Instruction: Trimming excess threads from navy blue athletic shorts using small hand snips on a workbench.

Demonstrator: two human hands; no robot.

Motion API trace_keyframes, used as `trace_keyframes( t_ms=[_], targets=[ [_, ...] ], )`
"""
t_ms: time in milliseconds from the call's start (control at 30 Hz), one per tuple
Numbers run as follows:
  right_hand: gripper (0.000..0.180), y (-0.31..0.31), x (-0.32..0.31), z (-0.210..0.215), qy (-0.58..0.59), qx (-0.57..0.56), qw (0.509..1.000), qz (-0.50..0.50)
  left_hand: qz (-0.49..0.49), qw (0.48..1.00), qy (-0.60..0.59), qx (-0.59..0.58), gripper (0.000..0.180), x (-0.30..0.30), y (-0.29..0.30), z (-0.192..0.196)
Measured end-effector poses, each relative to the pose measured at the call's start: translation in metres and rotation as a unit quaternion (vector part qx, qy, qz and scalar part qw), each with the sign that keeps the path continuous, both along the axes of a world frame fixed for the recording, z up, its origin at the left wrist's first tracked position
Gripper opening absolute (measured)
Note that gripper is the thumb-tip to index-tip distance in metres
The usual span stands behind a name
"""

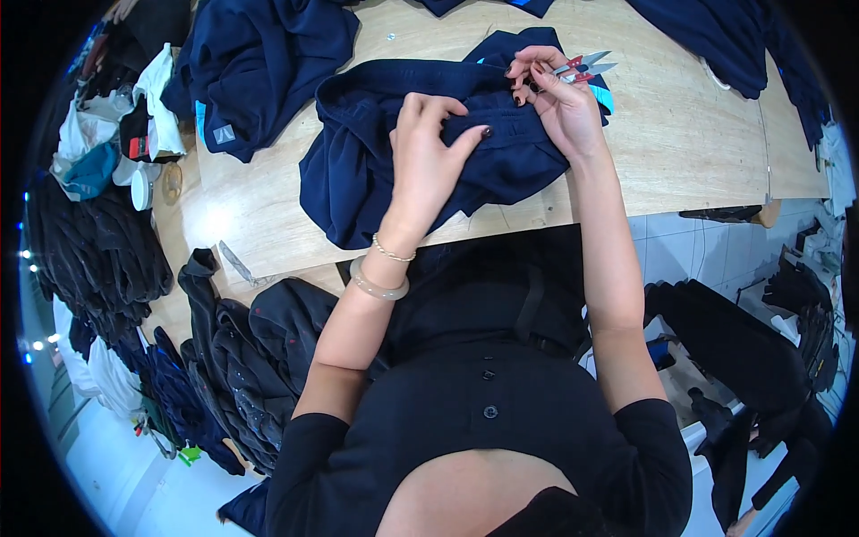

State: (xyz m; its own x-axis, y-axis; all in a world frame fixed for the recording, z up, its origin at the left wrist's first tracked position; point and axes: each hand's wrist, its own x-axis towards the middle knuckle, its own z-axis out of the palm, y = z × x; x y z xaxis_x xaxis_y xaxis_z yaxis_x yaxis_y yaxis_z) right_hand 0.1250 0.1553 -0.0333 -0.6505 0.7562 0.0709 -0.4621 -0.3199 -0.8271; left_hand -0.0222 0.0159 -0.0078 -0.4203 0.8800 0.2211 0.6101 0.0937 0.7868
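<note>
A navy garment (358, 170) with a stitched waistband lies bunched on the wooden table in front of me. My left hand (428, 148) rests over its middle, thumb and fingers spread apart and nothing gripped between them. At the garment's right end, my right hand (559, 103) is closed around a pair of small red-handled thread snips (583, 68), whose blades point to the right. Its fingertips are bent close to the waistband; whether they also pinch cloth or thread is too small to tell.
Another navy garment (259, 72) lies at the table's (689, 143) far left, and more navy cloth (716, 36) at the far right. Dark garments (259, 340) are heaped along the left side, with a roll of tape (143, 186) above them. A black padded seat (725, 340) stands at right.
</note>
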Motion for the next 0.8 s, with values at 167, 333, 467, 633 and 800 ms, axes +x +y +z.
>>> trace_keyframes(
  t_ms=[167, 333, 467, 633, 800],
  targets=[
    [0.022, 0.000, -0.001, 0.000, -0.004, 0.002, 1.000, 0.005, 0.004, 1.000, 0.011, 0.003, 0.014, 0.004, 0.000, -0.001],
    [0.022, 0.000, 0.000, -0.001, -0.003, 0.003, 1.000, 0.006, -0.063, 0.954, -0.290, 0.033, 0.008, -0.015, -0.010, 0.012],
    [0.022, -0.001, -0.001, 0.000, -0.004, -0.001, 1.000, 0.006, -0.146, 0.962, -0.231, -0.006, 0.010, -0.035, -0.034, 0.029],
    [0.022, 0.001, 0.000, 0.000, 0.002, 0.001, 1.000, 0.013, -0.301, 0.923, -0.186, -0.154, 0.010, -0.050, -0.057, 0.049],
    [0.022, 0.000, 0.000, 0.000, 0.000, 0.008, 1.000, 0.010, -0.259, 0.948, -0.126, -0.139, 0.008, -0.031, -0.052, 0.061]
  ],
)
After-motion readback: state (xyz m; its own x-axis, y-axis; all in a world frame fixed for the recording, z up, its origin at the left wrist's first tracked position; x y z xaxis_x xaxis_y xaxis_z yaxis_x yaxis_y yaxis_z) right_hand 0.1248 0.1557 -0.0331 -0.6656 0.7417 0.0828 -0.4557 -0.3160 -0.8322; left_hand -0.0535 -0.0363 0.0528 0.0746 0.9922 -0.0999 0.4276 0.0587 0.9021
